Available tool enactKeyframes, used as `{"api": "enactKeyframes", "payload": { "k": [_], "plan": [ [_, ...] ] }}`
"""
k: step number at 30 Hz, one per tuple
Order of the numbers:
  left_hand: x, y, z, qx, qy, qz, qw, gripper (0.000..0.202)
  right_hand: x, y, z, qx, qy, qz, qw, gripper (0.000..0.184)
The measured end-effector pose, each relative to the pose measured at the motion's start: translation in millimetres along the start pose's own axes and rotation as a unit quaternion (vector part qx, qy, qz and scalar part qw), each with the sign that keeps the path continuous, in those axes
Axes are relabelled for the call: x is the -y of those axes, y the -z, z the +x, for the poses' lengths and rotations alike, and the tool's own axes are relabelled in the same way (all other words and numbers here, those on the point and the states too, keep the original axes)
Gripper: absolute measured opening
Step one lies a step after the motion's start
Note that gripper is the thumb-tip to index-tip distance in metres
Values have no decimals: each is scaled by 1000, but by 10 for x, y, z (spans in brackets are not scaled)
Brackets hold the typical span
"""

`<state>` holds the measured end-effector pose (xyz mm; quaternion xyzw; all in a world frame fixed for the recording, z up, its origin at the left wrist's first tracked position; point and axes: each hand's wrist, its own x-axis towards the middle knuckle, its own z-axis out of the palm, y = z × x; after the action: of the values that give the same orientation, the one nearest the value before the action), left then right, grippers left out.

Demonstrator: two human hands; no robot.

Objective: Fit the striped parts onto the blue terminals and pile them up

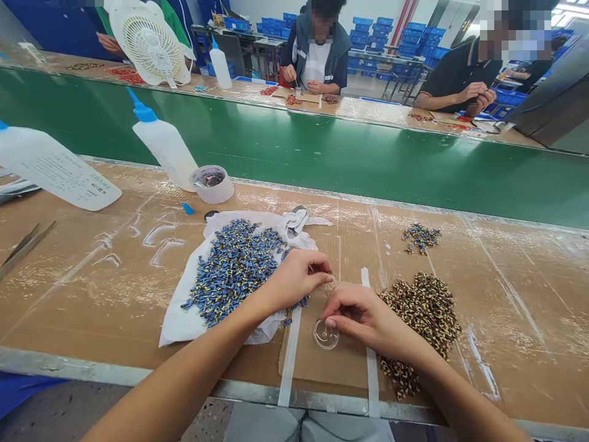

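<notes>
My left hand [301, 277] is closed in a pinch just right of a heap of small blue-and-yellow parts [234, 264], which lies on a white plastic bag [181, 328]. What its fingertips hold is too small to name. My right hand [359, 313] is pinched too, its fingertips over the edge of a small clear round dish [321, 344]; I cannot make out what is between them. The dish rests on a cardboard piece [331, 371] taped to the table. Beside my right wrist spreads a pile of small black-and-cream parts [426, 310].
A smaller cluster of parts [421, 237] lies farther back. White squeeze bottles [165, 147], a tape roll [214, 186] and a blue cap [188, 208] are at back left, tweezers [27, 248] at far left. Beyond the green belt [322, 144], people work near a fan [150, 46].
</notes>
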<state>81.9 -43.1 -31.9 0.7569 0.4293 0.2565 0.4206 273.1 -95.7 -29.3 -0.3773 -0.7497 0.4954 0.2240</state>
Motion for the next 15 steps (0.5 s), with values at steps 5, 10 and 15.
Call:
{"api": "enactKeyframes", "payload": {
  "k": [5,10,15],
  "plan": [
    [-35,-12,4,-20,8,30,999,14,22,22,2,7,23,-13,1000,11],
    [-63,-45,0,-35,-8,35,999,21,28,28,-4,0,40,-31,999,12],
    [-22,-46,11,-44,0,21,999,22,45,32,-15,15,53,-23,998,12]
  ]
}}
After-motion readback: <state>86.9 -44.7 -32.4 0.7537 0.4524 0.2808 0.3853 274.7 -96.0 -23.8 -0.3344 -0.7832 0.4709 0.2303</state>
